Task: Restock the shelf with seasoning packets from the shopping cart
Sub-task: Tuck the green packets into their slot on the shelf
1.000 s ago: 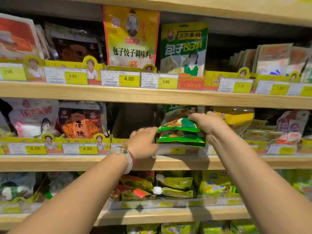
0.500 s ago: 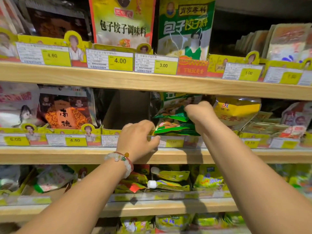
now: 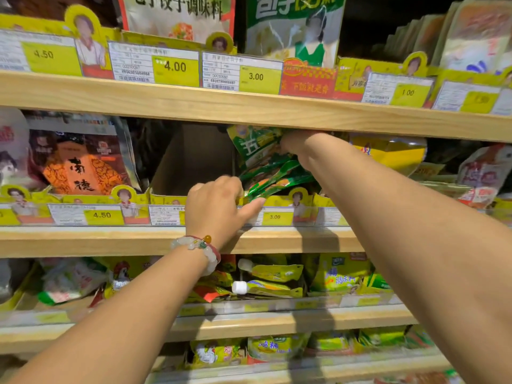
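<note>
Reaching hands (image 3: 296,146) gripping green packets (image 3: 273,176)

A single head-worn, wide-angle view faces the tiered light wooden shelf (image 3: 249,106) straight on and close, tilted slightly upward; both bare forearms reach in from the bottom edge; the shelf boards bow with lens distortion.

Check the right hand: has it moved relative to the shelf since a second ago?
Yes. The right hand has risen from mid-bay to just under the wooden shelf board above, lifting the green seasoning packets with it.
</note>
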